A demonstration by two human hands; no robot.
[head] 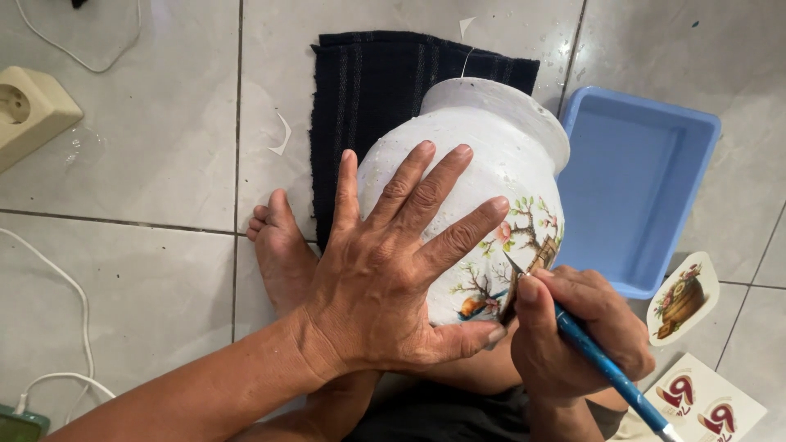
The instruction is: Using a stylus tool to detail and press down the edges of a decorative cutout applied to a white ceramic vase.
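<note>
Blue tray (pixel 634 176) blocks right of vase (pixel 483 155); left tiles (pixel 147 139) free.

pale grey tiled floor (pixel 147 139) with dark grout lines. lying directly on it: folded black cloth (pixel 377 90), blue plastic tray (pixel 634 188) at right, beige socket block (pixel 29 110) and white cable (pixel 78 307) at left, printed cut-out sheets (pixel 684 299) at lower right, bare foot (pixel 282 254).

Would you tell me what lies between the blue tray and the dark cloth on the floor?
In the head view, the white vase lies between the blue tray and the dark cloth.
</note>
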